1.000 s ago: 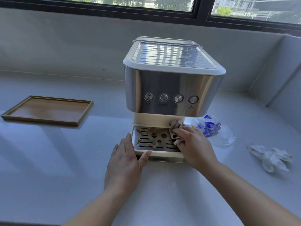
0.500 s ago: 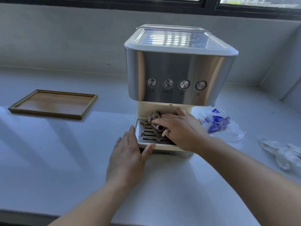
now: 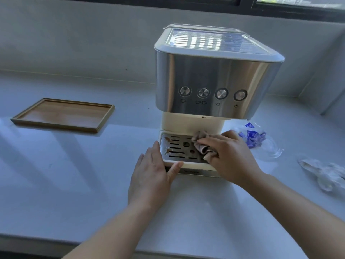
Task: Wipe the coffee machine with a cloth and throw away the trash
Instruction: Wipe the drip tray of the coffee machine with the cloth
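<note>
A steel and cream coffee machine (image 3: pixel 214 81) stands on the pale counter, its slotted drip tray (image 3: pixel 177 146) at the front. My right hand (image 3: pixel 229 156) grips a bunched brownish cloth (image 3: pixel 200 142) and presses it onto the right half of the tray grid. My left hand (image 3: pixel 151 174) lies flat on the counter against the tray's front left corner, thumb along its front edge. Brown stains show on the tray's left side. Clear plastic wrapping with blue print (image 3: pixel 255 141) lies right of the machine, and a crumpled white tissue (image 3: pixel 324 172) further right.
A shallow wooden tray (image 3: pixel 63 114) sits on the counter to the left. A grey wall and window ledge run behind the machine, and a side wall closes the right end. The counter's front edge is near the bottom of the view.
My right hand has slid the cloth from the tray's middle back toward its right side. My left hand has stayed at the tray's corner. The view has shifted slightly.
</note>
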Demonstrator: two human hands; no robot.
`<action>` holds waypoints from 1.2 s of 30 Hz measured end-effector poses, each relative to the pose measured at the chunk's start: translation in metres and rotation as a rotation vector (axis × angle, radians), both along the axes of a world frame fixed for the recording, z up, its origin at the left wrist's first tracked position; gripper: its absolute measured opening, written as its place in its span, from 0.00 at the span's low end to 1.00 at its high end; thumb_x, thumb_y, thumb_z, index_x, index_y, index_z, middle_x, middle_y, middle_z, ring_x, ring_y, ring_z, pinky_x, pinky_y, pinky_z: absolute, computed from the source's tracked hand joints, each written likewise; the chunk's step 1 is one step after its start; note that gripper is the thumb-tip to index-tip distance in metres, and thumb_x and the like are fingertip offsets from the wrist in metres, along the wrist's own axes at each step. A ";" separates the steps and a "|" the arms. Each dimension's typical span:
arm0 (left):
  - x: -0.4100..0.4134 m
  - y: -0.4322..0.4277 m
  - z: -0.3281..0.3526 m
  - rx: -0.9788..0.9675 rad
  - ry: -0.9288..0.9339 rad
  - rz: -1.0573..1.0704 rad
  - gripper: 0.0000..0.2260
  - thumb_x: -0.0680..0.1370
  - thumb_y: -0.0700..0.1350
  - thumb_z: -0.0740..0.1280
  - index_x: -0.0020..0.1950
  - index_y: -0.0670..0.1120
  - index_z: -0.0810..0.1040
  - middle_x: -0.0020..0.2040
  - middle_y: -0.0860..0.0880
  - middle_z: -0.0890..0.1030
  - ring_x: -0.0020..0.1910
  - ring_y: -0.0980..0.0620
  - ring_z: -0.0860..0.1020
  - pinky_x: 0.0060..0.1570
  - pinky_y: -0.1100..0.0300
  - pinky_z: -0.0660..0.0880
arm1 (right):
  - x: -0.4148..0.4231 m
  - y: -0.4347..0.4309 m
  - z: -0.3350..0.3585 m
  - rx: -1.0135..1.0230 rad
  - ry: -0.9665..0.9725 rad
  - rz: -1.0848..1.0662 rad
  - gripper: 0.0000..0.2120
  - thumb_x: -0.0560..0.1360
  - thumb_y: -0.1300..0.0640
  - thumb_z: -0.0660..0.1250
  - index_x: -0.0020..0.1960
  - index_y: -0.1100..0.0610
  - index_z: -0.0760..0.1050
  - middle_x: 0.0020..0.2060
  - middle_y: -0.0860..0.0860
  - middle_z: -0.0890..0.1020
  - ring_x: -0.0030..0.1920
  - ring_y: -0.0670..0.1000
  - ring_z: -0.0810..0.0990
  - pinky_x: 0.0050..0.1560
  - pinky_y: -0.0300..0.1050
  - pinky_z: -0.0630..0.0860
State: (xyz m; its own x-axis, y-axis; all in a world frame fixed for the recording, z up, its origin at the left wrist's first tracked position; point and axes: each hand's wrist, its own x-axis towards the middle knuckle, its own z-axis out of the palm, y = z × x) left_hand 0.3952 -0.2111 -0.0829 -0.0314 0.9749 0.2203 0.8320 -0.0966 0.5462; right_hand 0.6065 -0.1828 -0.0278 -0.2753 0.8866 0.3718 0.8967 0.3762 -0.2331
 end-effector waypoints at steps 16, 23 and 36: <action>0.001 0.000 0.002 -0.009 0.028 0.017 0.40 0.74 0.73 0.45 0.79 0.49 0.50 0.76 0.50 0.65 0.73 0.50 0.61 0.73 0.51 0.60 | 0.003 0.016 0.026 -0.201 0.471 -0.020 0.15 0.68 0.57 0.63 0.49 0.43 0.82 0.36 0.35 0.82 0.37 0.37 0.81 0.34 0.26 0.72; 0.000 0.000 0.003 -0.017 -0.006 0.008 0.41 0.73 0.72 0.47 0.79 0.48 0.51 0.76 0.51 0.65 0.73 0.51 0.61 0.73 0.52 0.60 | -0.004 -0.019 -0.006 -0.117 0.147 0.223 0.12 0.75 0.54 0.70 0.58 0.51 0.80 0.67 0.42 0.76 0.66 0.49 0.73 0.63 0.49 0.72; 0.001 0.002 -0.001 -0.048 0.005 -0.005 0.43 0.72 0.73 0.43 0.79 0.48 0.46 0.78 0.50 0.60 0.75 0.50 0.56 0.75 0.57 0.50 | 0.010 -0.023 0.001 0.033 -0.003 0.248 0.18 0.71 0.62 0.69 0.61 0.55 0.81 0.63 0.48 0.81 0.62 0.54 0.78 0.60 0.53 0.77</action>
